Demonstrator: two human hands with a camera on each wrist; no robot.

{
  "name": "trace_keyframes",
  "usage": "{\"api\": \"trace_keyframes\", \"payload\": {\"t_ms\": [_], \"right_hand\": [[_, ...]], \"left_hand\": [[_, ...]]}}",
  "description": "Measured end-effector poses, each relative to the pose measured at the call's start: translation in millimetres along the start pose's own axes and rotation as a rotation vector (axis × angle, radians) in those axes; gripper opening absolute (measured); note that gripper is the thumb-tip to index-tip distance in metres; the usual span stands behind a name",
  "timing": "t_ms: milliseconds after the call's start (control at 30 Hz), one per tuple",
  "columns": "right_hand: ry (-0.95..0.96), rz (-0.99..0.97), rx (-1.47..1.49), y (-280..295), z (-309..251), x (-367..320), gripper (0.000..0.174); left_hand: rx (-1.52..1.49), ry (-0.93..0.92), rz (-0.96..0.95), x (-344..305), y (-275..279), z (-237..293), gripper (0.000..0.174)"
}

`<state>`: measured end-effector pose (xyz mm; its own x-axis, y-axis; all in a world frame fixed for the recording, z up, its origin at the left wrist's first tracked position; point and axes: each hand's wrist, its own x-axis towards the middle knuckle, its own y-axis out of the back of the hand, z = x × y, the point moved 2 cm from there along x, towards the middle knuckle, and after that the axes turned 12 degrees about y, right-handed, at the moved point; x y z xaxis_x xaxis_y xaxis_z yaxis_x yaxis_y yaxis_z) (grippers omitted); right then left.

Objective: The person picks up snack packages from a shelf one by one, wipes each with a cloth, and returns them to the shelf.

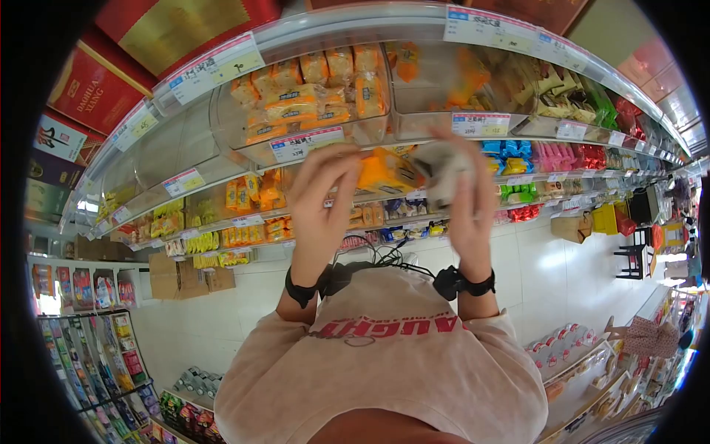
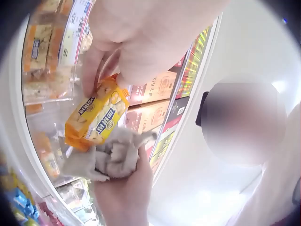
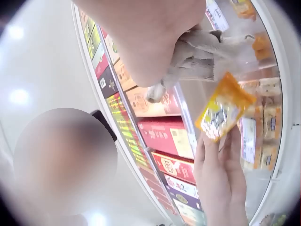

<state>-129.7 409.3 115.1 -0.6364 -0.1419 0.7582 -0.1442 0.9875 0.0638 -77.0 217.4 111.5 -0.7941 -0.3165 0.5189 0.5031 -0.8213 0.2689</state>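
An orange-and-yellow snack packet [image 1: 386, 170] is pinched at one end by the fingers of the left hand [image 1: 322, 196]. The right hand [image 1: 473, 211] grips a crumpled grey cloth [image 1: 442, 172] beside the packet's other end. In the left wrist view the packet [image 2: 98, 113] hangs from the left fingertips, and the cloth [image 2: 117, 155] is bunched in the right hand [image 2: 126, 195], close to the packet's lower end. The right wrist view has the packet [image 3: 225, 108] held by the left hand [image 3: 221, 174], a little apart from the cloth [image 3: 195, 59].
Behind the hands, a clear shelf bin [image 1: 310, 96] holds similar orange packets; the bin to its right [image 1: 421, 111] has a few. Lower shelves carry colourful small packets [image 1: 510, 157]. Price labels [image 1: 307, 143] line the shelf edges. Cardboard [image 1: 177, 277] lies on the floor at the left.
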Motion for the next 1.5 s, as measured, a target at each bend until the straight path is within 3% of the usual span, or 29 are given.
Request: {"api": "trace_keyframes", "payload": {"t_ms": [33, 100, 233, 367, 400, 500, 600, 733, 800, 900, 933, 1033, 1133, 1400, 1500], "right_hand": [[0.033, -0.101, -0.046, -8, 0, -2, 0.038], [0.129, -0.252, -0.238, -26, 1, -9, 0.040], [-0.079, -0.264, -0.143, -19, 10, -20, 0.042], [-0.270, -0.306, -0.129, -8, 4, -19, 0.042], [-0.291, -0.322, -0.137, -5, 1, -15, 0.042], [0.001, -0.175, -0.162, -5, 0, -15, 0.041], [0.030, -0.137, -0.171, -3, -5, -21, 0.044], [-0.038, -0.183, -0.133, 11, 4, -30, 0.043], [-0.073, -0.212, -0.154, 18, 5, -30, 0.039], [-0.404, -0.104, -0.051, 38, 14, -41, 0.034], [-0.375, -0.043, -0.025, 39, 12, -41, 0.033], [-0.204, -0.053, -0.022, 32, 6, -39, 0.027], [-0.116, -0.121, -0.202, 30, 11, -40, 0.021], [0.031, -0.240, -0.107, 38, 9, -42, 0.015], [0.145, -0.271, -0.142, 33, 9, -42, 0.017]], "left_hand": [[0.055, -0.102, -0.008, 1, -5, 3, 0.013], [0.088, -0.097, -0.027, -1, -14, 8, 0.016], [0.170, -0.048, -0.203, -2, -19, 5, 0.020], [0.236, -0.182, -0.296, -2, -23, 12, 0.024], [0.215, -0.182, -0.293, -2, -25, 15, 0.024], [0.129, -0.144, -0.237, 1, -27, 22, 0.021], [-0.054, -0.015, -0.240, 3, -28, 14, 0.017], [-0.153, 0.075, -0.244, -4, -34, 6, 0.011], [-0.135, 0.123, -0.120, -8, -31, 0, 0.008], [-0.256, 0.204, 0.010, -3, -28, 0, 0.005], [-0.317, 0.241, 0.050, -2, -26, 1, 0.006], [-0.233, 0.090, 0.022, -4, -34, 1, 0.009], [-0.259, 0.068, 0.004, -4, -39, 0, 0.007], [-0.431, 0.431, -0.184, -11, -28, -18, 0.014], [-0.555, 0.370, -0.242, -13, -37, -11, 0.030]]}}
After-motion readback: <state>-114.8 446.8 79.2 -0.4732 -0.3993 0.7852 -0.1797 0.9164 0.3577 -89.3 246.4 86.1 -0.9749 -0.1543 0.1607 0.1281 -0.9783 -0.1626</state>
